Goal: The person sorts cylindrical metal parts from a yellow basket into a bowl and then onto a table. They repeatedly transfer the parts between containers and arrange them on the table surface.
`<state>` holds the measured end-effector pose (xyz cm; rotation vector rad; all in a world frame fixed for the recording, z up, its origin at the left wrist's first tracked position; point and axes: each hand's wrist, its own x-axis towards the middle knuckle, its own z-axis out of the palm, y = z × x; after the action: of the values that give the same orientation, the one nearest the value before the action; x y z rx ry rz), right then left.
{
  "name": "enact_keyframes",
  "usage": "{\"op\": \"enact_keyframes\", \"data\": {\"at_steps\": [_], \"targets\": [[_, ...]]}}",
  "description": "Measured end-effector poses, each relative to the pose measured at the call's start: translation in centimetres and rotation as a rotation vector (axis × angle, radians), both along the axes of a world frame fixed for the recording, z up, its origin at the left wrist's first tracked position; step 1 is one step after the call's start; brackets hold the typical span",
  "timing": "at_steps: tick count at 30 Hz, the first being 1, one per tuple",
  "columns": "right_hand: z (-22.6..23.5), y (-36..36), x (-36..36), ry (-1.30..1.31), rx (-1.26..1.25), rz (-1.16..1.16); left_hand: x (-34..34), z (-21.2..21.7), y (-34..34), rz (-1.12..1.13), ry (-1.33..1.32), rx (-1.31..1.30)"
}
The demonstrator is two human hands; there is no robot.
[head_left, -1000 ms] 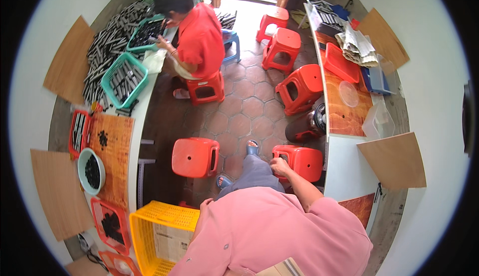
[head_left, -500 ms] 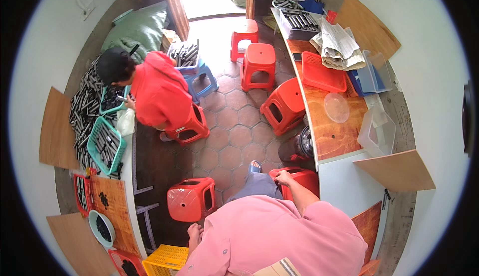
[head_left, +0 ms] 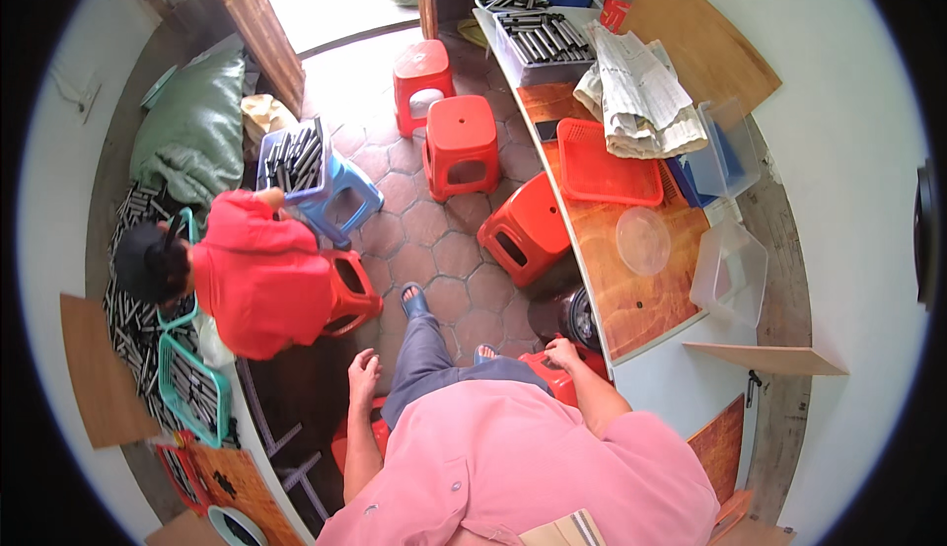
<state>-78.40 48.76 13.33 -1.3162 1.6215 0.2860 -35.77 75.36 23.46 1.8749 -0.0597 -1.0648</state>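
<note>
I am in a pink shirt and grey trousers, looking down at my legs. My right hand (head_left: 564, 353) lies on top of a red plastic stool (head_left: 548, 376), fingers curled over its edge, close to the corner of the long wooden table (head_left: 631, 294). Holding nothing, my left hand (head_left: 363, 365) hangs beside my left thigh with its fingers apart. Below it is another red stool (head_left: 353, 437), partly hidden by my arm and body.
A person in red (head_left: 258, 278) sits on a red stool (head_left: 352, 291) at the left, by green baskets of dark rods (head_left: 194, 395). A blue stool (head_left: 340, 189) carries more rods. Red stools (head_left: 459, 142) stand on the tiled floor. The table holds a red tray (head_left: 607, 166), clear tubs (head_left: 732, 272) and newspapers (head_left: 641, 92).
The view has swung round: the person in red and the stools have slid left and down, and the yellow crate has left the picture. My left hand has come into view; my right stays on the stool.
</note>
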Motion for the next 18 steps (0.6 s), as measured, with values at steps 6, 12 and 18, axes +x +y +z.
{"op": "enact_keyframes", "data": {"at_steps": [6, 12, 18], "targets": [[-0.7, -2.5, 7.4, -0.057, -0.004, -0.080, 12.3, -2.3, -12.3, -0.388, -0.256, -0.168], [1.6, -6.7, 16.7, -0.095, -0.043, -0.191, 21.9, 3.6, -23.5, -0.744, -0.395, -0.116], [3.8, -9.8, 24.4, -0.114, -0.165, 0.015, 27.5, 2.8, -28.7, -0.688, -0.371, -0.169]]}}
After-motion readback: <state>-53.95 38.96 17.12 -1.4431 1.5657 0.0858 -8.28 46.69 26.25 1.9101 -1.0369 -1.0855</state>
